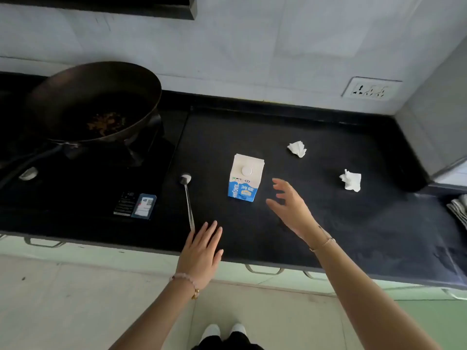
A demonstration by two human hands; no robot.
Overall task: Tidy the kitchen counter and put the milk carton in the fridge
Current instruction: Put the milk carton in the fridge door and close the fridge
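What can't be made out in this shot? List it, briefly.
All from the head view:
- folded cloth: cut off by the right edge.
- food in the wok: too dark to identify.
- print on the small blue box: too small to read.
- range hood: cut off by the top edge.
- milk carton: capped and opaque, so its fill level is hidden.
- fridge: outside the frame.

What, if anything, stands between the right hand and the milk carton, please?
Nothing visible does. The right hand hovers open right of the upright milk carton, with only bare counter between them. The spoon lies on the carton's left, and both crumpled tissues sit further right, out of the path.
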